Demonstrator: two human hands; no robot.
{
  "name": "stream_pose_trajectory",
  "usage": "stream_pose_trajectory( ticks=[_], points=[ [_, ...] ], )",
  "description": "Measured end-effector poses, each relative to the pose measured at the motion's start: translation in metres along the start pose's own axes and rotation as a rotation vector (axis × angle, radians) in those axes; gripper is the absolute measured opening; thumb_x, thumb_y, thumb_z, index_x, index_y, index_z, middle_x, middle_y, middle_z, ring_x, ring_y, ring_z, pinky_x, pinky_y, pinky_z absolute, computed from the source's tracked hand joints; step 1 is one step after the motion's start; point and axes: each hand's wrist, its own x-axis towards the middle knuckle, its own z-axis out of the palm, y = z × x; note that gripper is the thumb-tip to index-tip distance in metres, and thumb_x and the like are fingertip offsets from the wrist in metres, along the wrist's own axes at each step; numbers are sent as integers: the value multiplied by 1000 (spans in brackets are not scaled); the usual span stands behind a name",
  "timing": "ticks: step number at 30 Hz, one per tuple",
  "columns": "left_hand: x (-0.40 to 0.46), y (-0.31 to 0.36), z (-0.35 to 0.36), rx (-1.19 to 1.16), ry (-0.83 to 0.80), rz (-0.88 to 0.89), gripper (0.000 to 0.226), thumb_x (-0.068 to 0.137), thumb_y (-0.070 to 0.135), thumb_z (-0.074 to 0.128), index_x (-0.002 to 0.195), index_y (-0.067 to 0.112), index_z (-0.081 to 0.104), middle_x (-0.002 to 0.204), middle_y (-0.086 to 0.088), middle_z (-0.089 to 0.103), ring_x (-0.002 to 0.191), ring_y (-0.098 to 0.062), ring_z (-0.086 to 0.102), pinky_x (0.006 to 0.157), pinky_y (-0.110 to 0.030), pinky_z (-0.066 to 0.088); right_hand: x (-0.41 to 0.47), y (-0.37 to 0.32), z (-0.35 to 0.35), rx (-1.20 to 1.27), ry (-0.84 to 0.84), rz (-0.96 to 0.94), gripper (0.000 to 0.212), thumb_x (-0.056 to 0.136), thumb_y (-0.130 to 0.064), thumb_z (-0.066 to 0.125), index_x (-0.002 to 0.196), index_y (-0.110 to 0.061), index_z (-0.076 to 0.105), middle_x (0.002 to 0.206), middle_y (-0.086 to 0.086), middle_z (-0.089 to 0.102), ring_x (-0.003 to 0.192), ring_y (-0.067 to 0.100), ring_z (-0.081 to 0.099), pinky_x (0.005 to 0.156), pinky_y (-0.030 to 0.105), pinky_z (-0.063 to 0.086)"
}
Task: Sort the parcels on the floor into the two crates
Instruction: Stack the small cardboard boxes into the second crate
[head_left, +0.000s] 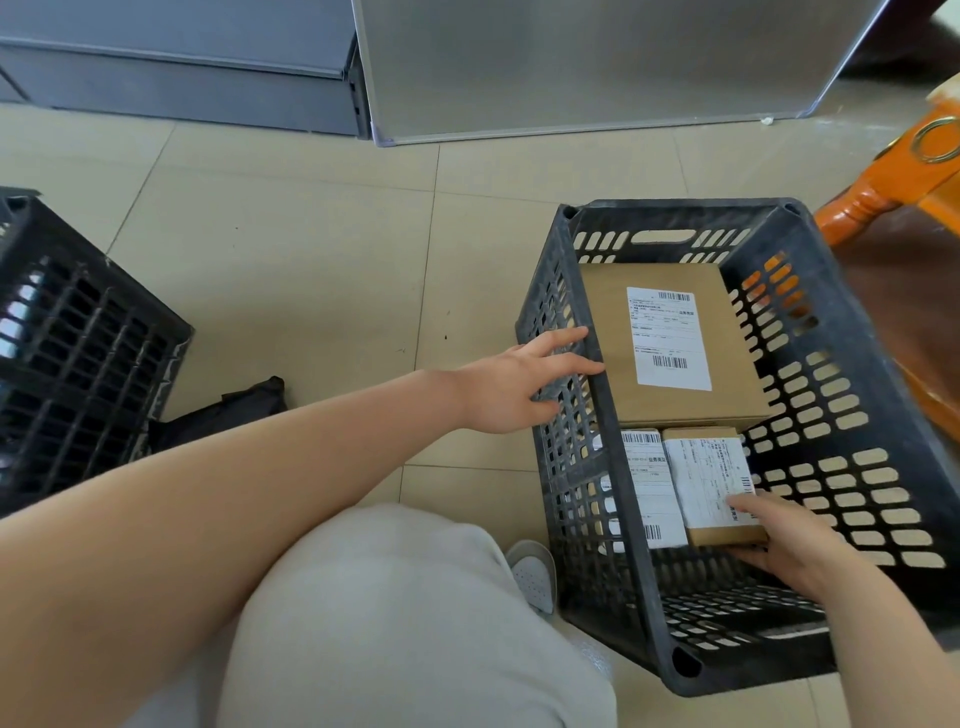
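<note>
A black slotted crate stands on the floor at the right. Inside it lie a large brown box with a white label, a flat labelled parcel and a small brown box. My right hand is inside the crate and grips the near end of the small box, thumb on its label. My left hand rests with straight fingers on the crate's left rim. A second black crate stands at the far left. A black bag parcel lies on the floor beside it.
My knee in grey trousers fills the lower middle, with a white shoe against the right crate. An orange wooden furniture leg stands at the right. Grey panels line the back. Beige tiles lie between the crates.
</note>
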Motion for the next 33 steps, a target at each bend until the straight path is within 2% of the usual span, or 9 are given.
stream_pose_trajectory(
  ticks=[4,9,12,17,21,23,27,29,33],
  points=[
    [0,0,2,-18,8,7,61,98,16,52,148,43,31,162,20,-4,149,-19,19,115,-40,32,-4,0,5,-89,17,-41,44,102,-17,53,145,-12,47,128,10,59,116,26,53,99,49,46],
    [0,-1,1,-4,11,11,59,99,17,52,149,41,31,163,18,-3,151,-19,15,117,-37,28,-3,-2,8,-197,66,-56,46,102,-20,54,146,-10,45,122,8,55,112,26,49,96,44,41],
    [-1,-4,-1,-5,19,9,58,99,17,51,151,36,31,165,14,2,151,-19,14,119,-36,24,-3,-7,14,-260,135,-108,51,100,-22,56,148,-12,42,130,13,56,117,31,52,105,51,43],
    [-7,-16,-7,65,-10,2,62,99,19,50,154,34,25,165,11,4,150,-24,17,119,-44,25,-11,-36,33,-264,255,-204,63,102,-22,52,157,-11,25,154,18,40,137,37,41,102,46,37],
    [-16,-26,-30,73,10,-21,63,100,22,49,154,35,21,165,11,6,142,-19,31,117,-42,28,-24,-60,48,-282,248,-289,58,95,-30,55,150,-19,38,143,14,52,127,35,51,107,54,41],
    [-25,-36,-46,66,39,-51,63,100,22,49,154,34,20,164,10,9,132,-16,40,115,-37,30,-34,-73,62,-268,217,-334,64,92,-36,57,151,-23,36,145,9,51,129,32,51,107,56,42],
    [-48,-62,-71,93,75,-111,62,100,22,49,154,32,20,163,8,13,139,-17,35,106,-27,32,-49,-98,89,-247,209,-499,48,101,-23,51,148,-21,42,138,-1,52,131,24,47,98,41,37],
    [-66,-84,-82,86,101,-154,61,101,22,49,154,31,21,162,8,16,139,-15,33,105,-24,30,-60,-109,110,-244,213,-561,50,101,-22,52,149,-22,41,147,-1,48,136,24,43,99,38,34],
    [-111,-132,-88,11,170,-299,58,100,25,50,151,35,25,156,13,23,134,-13,39,110,-35,39,-80,-124,159,-221,191,-698,47,99,-23,53,145,-25,45,149,-6,48,137,15,42,111,37,34]
  ],
)
